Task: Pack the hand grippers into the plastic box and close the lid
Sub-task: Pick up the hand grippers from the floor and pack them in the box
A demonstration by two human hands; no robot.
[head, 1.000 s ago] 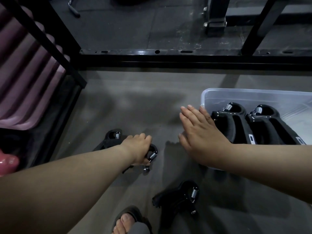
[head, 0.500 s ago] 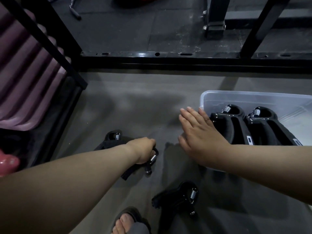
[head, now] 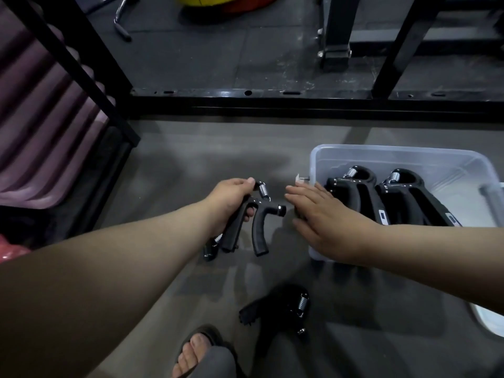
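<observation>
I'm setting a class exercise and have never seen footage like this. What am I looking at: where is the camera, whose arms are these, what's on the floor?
No machine here: these are one person's bare arms, filmed by a wide-angle camera worn on their head, looking down at a gym floor. The left hand grips a black hand gripper. The right hand rests, fingers straight, on the edge of a clear plastic box, which holds two more grippers. Two spare grippers lie on the floor: one under the left arm, one near the sandalled foot.
</observation>
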